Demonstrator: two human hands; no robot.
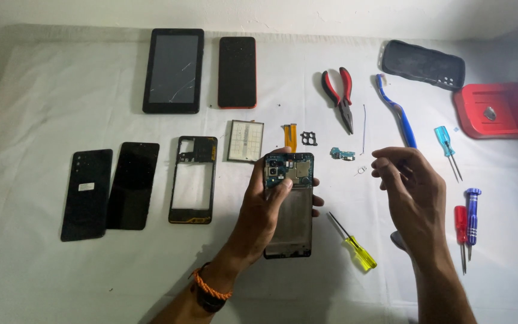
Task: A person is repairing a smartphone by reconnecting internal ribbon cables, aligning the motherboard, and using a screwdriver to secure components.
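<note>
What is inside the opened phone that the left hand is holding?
The opened phone shows a circuit board in its upper part. The left hand covers its left edge; the dim lower part can't be read.

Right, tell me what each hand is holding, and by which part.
The left hand grips the opened phone around its upper middle, thumb on the exposed circuit board. The right hand hovers with fingertips pinched; whether anything is between them cannot be told.
</note>
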